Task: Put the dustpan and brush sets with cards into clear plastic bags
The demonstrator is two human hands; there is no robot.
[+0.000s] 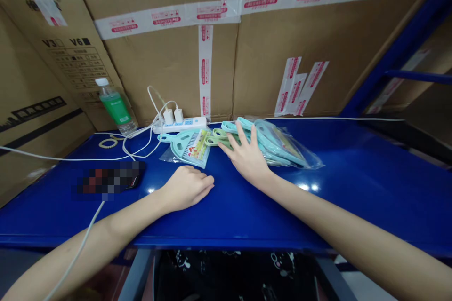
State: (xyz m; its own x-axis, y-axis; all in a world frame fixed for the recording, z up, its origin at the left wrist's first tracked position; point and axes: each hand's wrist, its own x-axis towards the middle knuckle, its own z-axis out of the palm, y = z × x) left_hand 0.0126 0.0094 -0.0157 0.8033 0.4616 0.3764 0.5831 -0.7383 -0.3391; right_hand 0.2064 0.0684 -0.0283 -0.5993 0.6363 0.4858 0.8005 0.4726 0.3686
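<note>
My right hand [245,157] lies with spread fingers on a pile of mint and pale green plastic dustpans in clear bags [278,143], touching the bags without gripping them. To its left, a single bagged mint dustpan with a colourful label [185,148] lies flat on the blue table [353,188]. My left hand [187,188] rests on the table top with its fingers together, holding nothing, just in front of that dustpan. Parts of the pile are hidden under my right hand.
A white power strip [180,125] with plugs in it and a water bottle with a green label [115,108] stand at the back left. A blurred dark object [109,178] and white cables lie on the table. Taped cardboard boxes [165,66] stand behind, with a blue metal rack [399,47] at right.
</note>
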